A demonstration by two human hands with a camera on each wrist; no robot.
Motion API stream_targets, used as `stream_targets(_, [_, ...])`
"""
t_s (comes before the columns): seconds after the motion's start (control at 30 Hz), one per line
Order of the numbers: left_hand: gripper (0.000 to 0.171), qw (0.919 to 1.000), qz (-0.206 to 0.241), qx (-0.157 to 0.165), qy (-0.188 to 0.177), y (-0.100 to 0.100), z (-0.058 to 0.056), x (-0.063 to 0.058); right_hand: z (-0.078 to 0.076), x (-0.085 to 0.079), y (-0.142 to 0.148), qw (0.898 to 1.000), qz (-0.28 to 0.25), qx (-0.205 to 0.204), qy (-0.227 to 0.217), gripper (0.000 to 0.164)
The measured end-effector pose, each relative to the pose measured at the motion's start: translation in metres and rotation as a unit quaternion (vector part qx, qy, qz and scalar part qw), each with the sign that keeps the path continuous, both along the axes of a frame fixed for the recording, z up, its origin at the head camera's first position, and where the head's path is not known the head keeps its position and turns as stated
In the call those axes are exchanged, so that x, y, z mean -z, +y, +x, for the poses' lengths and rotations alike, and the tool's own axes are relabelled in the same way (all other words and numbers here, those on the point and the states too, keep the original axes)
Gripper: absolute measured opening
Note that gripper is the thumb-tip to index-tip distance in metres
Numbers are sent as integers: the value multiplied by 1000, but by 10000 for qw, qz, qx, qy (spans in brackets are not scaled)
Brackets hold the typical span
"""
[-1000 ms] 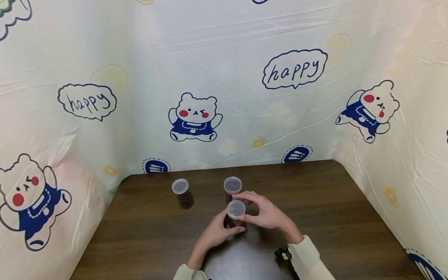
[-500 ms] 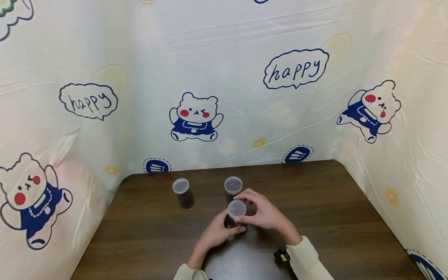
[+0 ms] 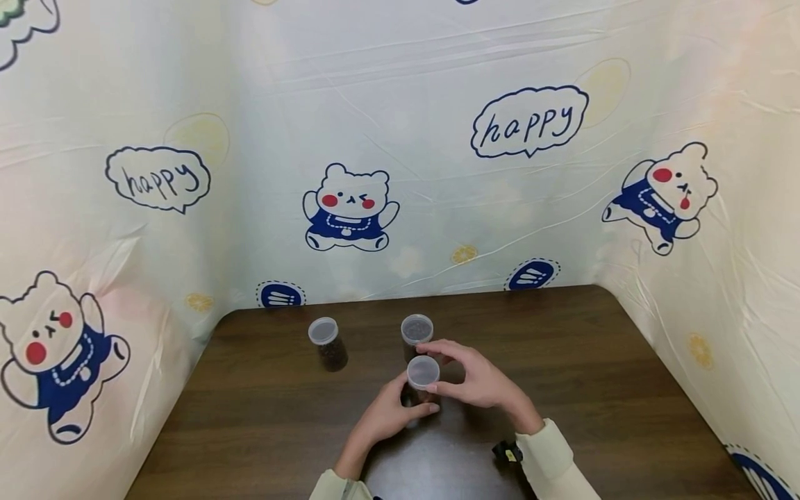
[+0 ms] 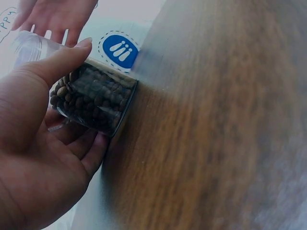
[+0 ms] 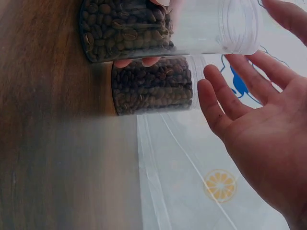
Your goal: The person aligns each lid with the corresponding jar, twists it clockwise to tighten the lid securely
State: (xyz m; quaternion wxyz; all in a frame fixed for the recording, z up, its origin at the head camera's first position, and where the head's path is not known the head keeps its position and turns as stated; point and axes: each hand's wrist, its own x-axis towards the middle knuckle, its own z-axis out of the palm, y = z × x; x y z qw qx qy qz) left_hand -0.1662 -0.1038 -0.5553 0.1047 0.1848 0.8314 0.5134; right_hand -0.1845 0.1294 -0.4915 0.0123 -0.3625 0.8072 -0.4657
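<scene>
My left hand [image 3: 384,417] grips a clear plastic jar [image 4: 96,96] of coffee beans, its thumb and fingers round the body. In the left wrist view the jar's base is right at the wooden table. A pale see-through lid [image 3: 423,372] tops it. My right hand [image 3: 478,378] is spread round this lid, the thumb at its near right side and the fingers past its far side. In the right wrist view these fingers are stretched out and parted. Just behind stands a second jar [image 5: 153,91] of coffee beans, partly hidden by the first.
A third lidded jar [image 3: 328,347] with dark contents stands to the left on the brown wooden table [image 3: 262,417]. Behind the table hangs a pale printed cloth [image 3: 425,173], with more of it along both sides. A small black device [image 3: 506,453] sits at the right cuff.
The right thumb has shifted left along the lid's near edge and then back right, its fingers opening a little. The left hand and all the jars have kept their places.
</scene>
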Motion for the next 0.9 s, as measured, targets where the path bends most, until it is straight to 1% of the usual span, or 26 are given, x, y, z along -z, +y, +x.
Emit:
stream_targets(0.17, [65,10000,38,14,-11,0,0,-1,2,-3,-1,9998,98,-9,-191,53])
stream_targets(0.47, [64,9999,97,59,-36,0,0,-1,1,-2,-3,9996,64,25,-258,52])
stream_targets(0.57, [64,9999,89,61,-50,0,1,-1,1,0,-6,9995,32,127,-277,52])
stream_targets(0.73, [64,9999,100,53,-49,-1,2,-2,0,3,-10,9992,-22,363,-153,50])
stream_targets(0.8, [64,9999,116,48,-52,-1,2,-2,1,4,-12,9991,19,423,-75,52])
stream_targets(0.9, [63,9999,111,22,-46,-1,2,-3,2,3,-11,9988,149,455,-44,63])
